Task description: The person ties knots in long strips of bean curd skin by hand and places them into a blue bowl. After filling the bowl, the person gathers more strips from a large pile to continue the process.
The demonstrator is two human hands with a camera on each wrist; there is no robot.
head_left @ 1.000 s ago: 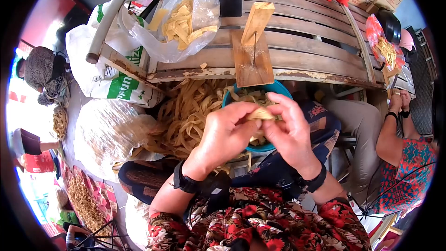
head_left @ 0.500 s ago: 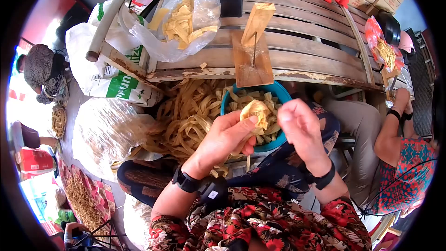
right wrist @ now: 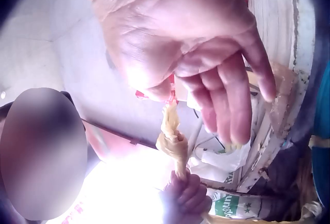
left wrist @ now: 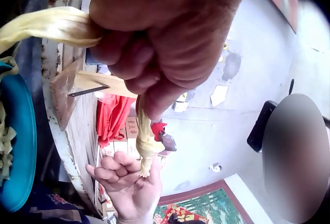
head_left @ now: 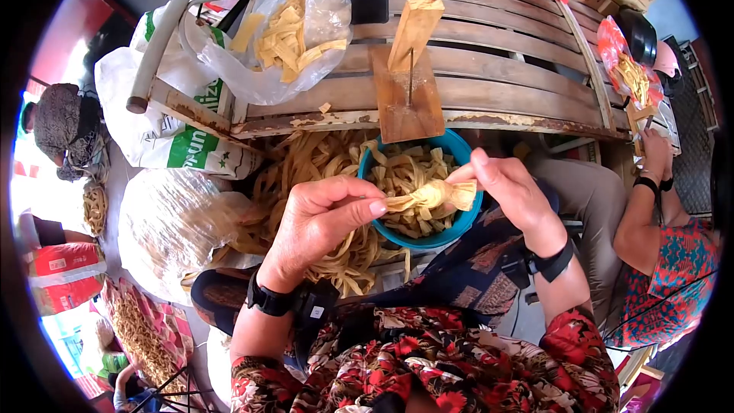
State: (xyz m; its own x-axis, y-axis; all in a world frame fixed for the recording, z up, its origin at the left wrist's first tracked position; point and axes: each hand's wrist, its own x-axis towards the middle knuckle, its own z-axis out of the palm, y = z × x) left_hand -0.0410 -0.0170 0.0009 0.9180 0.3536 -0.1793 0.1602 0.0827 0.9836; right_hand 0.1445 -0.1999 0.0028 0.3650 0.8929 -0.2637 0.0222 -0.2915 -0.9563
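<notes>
In the head view my left hand (head_left: pixel 310 222) pinches one end of a pale yellow knotted tofu skin strip (head_left: pixel 430 196) between thumb and forefinger. The knot bulges midway and its flat end points right. My right hand (head_left: pixel 524 197) is beside that end, thumb raised, palm toward the strip. The right wrist view shows its fingers (right wrist: pixel 234 100) extended and the strip's end close under the thumb. From the left wrist, the knot (left wrist: pixel 148 146) hangs in front of the right palm. Below both hands is a blue-green basin (head_left: pixel 436 242) holding many short yellow pieces (head_left: pixel 405 168).
Long loose strips (head_left: pixel 325 157) heap left of the basin. Above it, a wooden block stand with a metal rod (head_left: pixel 410 111) sits on the slatted bench (head_left: pixel 512 77). A plastic bag (head_left: pixel 264 92) of cut strips lies at the bench's left. Another person's arm (head_left: pixel 638 218) is at right.
The strip was bunched between both hands, then held in the left while the right drew away. Now the left hand has moved left and the knot stretches out toward the right hand.
</notes>
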